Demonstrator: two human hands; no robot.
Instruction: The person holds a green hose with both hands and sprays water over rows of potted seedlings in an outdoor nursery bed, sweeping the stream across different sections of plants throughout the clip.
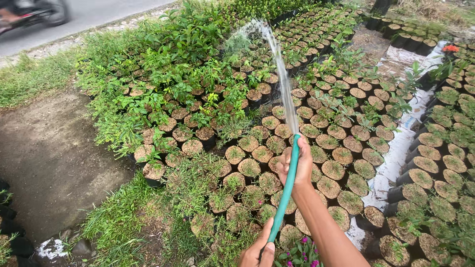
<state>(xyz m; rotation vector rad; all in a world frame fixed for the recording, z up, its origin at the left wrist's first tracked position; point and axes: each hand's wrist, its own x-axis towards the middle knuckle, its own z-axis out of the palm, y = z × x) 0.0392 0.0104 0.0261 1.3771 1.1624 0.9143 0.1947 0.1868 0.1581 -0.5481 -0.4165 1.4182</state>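
Nearest to the camera, at the bottom edge of the view, the left hand (pixel 257 253) is closed around the green hose (pixel 286 190), with the thumb lying along it. Just beside this hand a small plant with purple flowers (pixel 299 252) grows. Further up, the right hand (pixel 296 165) grips the hose close to its open end, fingers wrapped tight and the thumb seemingly pressed at the mouth, though this part is too small to be sure. From there a thin water jet (pixel 279 64) rises and falls among the leafy seedlings (pixel 198 74) at the far side of the plot.

The hose runs between the two hands, over rows of black nursery bags (pixel 336 170) filled with brown husk. A white ground sheet (pixel 396 153) shows in the gap between two blocks of bags. At the left there is bare soil (pixel 44 153) and, beyond it, a road (pixel 99 12).

I judge that the jet could be too strong: it may wash the husk out of the bags or bend young shoots. If the wet hose slips, water goes to the path instead.
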